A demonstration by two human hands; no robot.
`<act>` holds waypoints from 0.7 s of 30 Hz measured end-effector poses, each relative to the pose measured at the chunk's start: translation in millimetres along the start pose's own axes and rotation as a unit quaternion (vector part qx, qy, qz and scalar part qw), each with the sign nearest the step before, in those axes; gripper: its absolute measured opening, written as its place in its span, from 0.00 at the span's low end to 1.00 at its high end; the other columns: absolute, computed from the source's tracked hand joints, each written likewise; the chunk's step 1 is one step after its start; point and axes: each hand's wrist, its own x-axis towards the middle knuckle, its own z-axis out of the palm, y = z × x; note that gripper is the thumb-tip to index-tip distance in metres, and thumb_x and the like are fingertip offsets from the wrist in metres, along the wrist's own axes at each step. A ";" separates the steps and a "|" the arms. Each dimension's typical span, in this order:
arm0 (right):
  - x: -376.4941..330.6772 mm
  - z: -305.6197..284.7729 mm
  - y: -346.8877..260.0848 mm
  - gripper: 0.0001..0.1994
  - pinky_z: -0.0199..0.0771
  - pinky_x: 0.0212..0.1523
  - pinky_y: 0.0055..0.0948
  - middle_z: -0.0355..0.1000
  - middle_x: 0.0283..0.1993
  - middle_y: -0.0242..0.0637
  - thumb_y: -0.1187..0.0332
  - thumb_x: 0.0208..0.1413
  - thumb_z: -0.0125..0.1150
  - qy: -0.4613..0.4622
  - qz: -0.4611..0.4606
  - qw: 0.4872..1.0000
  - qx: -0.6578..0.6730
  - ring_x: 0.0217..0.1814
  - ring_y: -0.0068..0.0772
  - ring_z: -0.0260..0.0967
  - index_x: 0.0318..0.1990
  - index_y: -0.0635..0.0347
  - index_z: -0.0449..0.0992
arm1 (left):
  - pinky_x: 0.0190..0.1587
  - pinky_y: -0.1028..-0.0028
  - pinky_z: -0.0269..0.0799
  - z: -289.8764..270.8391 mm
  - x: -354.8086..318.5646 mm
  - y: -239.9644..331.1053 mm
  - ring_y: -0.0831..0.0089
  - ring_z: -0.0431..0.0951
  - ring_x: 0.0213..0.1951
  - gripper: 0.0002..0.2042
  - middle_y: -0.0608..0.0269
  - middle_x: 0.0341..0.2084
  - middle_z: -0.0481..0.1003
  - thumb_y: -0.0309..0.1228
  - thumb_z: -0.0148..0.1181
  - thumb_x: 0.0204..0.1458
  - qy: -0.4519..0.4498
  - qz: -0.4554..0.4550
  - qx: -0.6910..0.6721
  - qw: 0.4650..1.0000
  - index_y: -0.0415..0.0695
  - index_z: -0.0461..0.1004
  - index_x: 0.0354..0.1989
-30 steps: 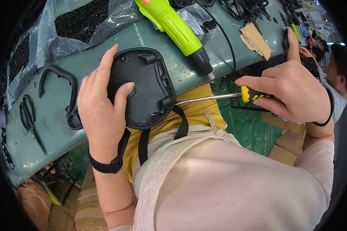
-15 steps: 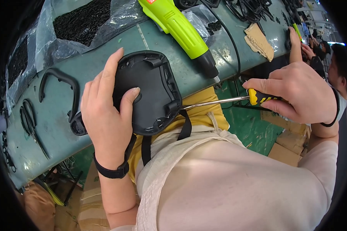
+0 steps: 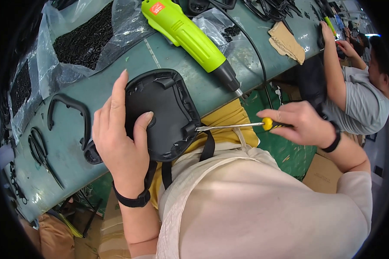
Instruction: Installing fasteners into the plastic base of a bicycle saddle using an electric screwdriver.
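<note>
My left hand (image 3: 123, 142) grips a black moulded plastic shell (image 3: 168, 116) at its left side. The thumb lies across its hollow face and the other fingers reach along the edge. The shell is held over the table's near edge, above my lap. In my right hand (image 3: 304, 125) is a screwdriver (image 3: 233, 126) with a yellow and black handle and a long metal shaft. Its tip meets the shell's right rim, low down beside a small raised tab. A curved black plastic part (image 3: 85, 116) lies left of my left hand, which hides where its lower end goes.
A lime-green electric screwdriver (image 3: 194, 41) lies on the green table (image 3: 112, 84), its black cable (image 3: 257, 47) trailing off the edge. Scissors (image 3: 41, 153) are at left. Plastic bags of small black pieces (image 3: 84, 39) stand behind. A co-worker (image 3: 358, 95) sits at right.
The screwdriver's tip has come from just outside the shell's right edge onto its rim. My right hand has moved left. The whole view has shifted somewhat.
</note>
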 end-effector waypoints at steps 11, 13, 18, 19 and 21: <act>-17.5 145.4 24.6 0.17 0.68 0.26 0.30 0.72 0.27 0.44 0.72 0.47 0.66 0.199 0.001 0.945 0.259 0.24 0.40 0.69 0.45 0.66 0.75 | 0.46 0.67 0.66 2.0 4.4 3.4 0.58 0.71 0.38 0.32 0.54 0.41 0.74 0.23 0.64 0.40 0.004 -0.007 -0.002 1.000 0.45 0.66 0.60; -23.2 150.5 20.2 0.11 0.63 0.23 0.25 0.70 0.24 0.40 0.69 0.50 0.65 0.225 0.024 0.934 0.275 0.21 0.33 0.66 0.35 0.67 0.72 | 0.45 0.67 0.66 2.5 4.6 3.2 0.58 0.71 0.38 0.32 0.54 0.40 0.74 0.24 0.64 0.41 -0.003 -0.005 -0.008 1.000 0.45 0.66 0.60; -4.3 107.0 14.2 0.18 0.62 0.23 0.22 0.66 0.22 0.35 0.56 0.56 0.58 0.325 0.048 0.816 0.476 0.22 0.25 0.63 0.31 0.64 0.65 | 0.45 0.67 0.66 1.4 1.6 5.4 0.58 0.71 0.38 0.31 0.54 0.40 0.74 0.24 0.64 0.41 0.000 -0.008 -0.005 1.000 0.44 0.66 0.60; -4.4 103.4 19.6 0.15 0.60 0.23 0.22 0.66 0.23 0.34 0.60 0.55 0.60 0.307 0.037 0.852 0.422 0.22 0.23 0.60 0.32 0.65 0.68 | 0.46 0.67 0.66 1.7 1.7 4.7 0.58 0.71 0.38 0.31 0.54 0.41 0.74 0.24 0.64 0.41 0.001 -0.011 -0.004 1.000 0.44 0.67 0.59; -8.8 97.6 26.0 0.12 0.57 0.24 0.21 0.66 0.24 0.33 0.64 0.54 0.62 0.288 0.025 0.885 0.365 0.22 0.22 0.58 0.33 0.66 0.70 | 0.46 0.67 0.66 1.8 0.0 5.6 0.59 0.71 0.38 0.31 0.54 0.41 0.74 0.23 0.64 0.40 0.011 -0.002 0.000 1.000 0.44 0.67 0.59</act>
